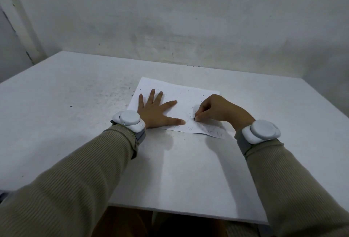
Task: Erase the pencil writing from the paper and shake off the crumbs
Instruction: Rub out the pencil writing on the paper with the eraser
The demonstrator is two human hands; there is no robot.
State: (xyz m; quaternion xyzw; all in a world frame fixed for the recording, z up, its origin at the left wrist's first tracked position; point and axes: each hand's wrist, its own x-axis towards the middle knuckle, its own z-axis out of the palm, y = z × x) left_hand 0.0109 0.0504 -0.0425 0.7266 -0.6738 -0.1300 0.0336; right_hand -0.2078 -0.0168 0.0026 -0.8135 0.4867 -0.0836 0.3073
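My left hand (156,111) is flat, fingers spread, on the thin white crumb-speckled paper sheet (188,93) mid-frame on the matte white worktop (75,95); my right hand (213,109) fingers pinch a tiny dark eraser nub (194,118).

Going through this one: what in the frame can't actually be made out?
Head view only.
What the right hand pinches against the paper: hidden by its own curled fingers.
The pencil writing along the paper's near edge: too faint and small to read.
The paper under the left hand: covered by the flat palm.
The specks on the paper: too small to tell crumbs from marks.
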